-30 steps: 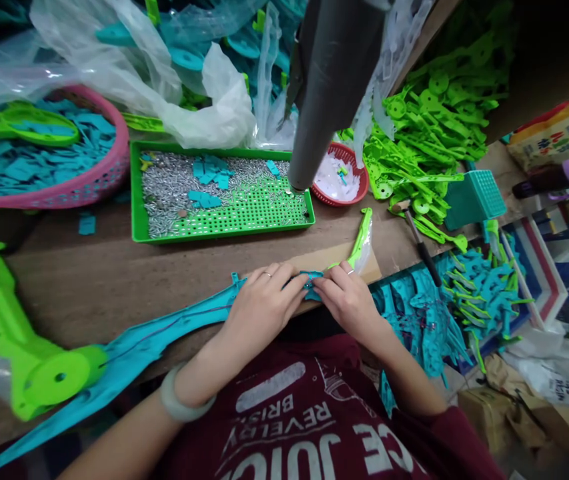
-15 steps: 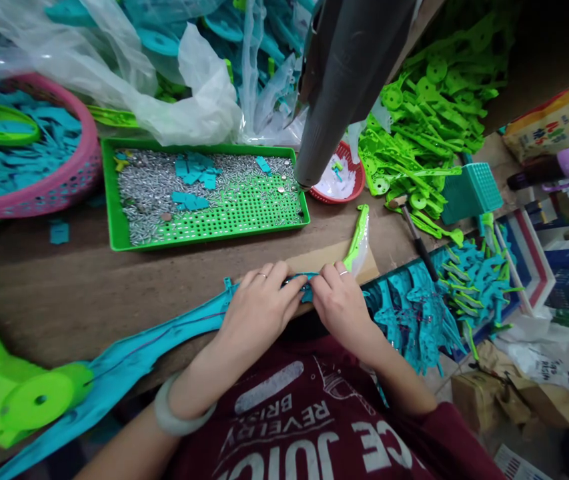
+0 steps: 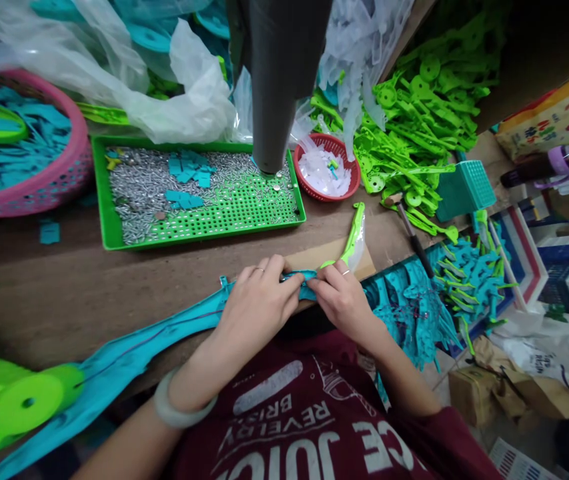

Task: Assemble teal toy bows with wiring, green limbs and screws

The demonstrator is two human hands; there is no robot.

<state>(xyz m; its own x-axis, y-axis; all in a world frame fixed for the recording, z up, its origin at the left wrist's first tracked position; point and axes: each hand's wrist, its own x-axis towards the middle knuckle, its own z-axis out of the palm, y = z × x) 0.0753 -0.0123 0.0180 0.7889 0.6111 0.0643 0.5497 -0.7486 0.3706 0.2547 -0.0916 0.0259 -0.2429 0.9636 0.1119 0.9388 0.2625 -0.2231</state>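
A long blue plastic shell (image 3: 164, 337) with a thin dark wire along it lies slantwise near the table's front edge. My left hand (image 3: 260, 303) is closed on the shell near its right end, thumb and fingers on its edge. Beside it, my right hand (image 3: 343, 297) pinches the same end, fingertips close to the left thumb. What lies under the fingertips is hidden. Just beyond my right hand, a bright green curved part with a clear blade-like piece (image 3: 355, 237) rests on cardboard (image 3: 309, 259). A big green part with a round disc (image 3: 27, 402) overlaps the shell's left end.
A green tray (image 3: 204, 237) holds screws and small blue pieces. Left of it stands a pink basket (image 3: 80, 143); right, a red basket (image 3: 328, 195). A grey pole (image 3: 277, 87) hangs over the tray. A hammer (image 3: 414, 239) and blue parts (image 3: 409, 307) lie at the right.
The view has shifted slightly, and the grey pole appears farther left, uncovering the red basket. Both hands keep hold of the blue shell, with fingers moved only a little.
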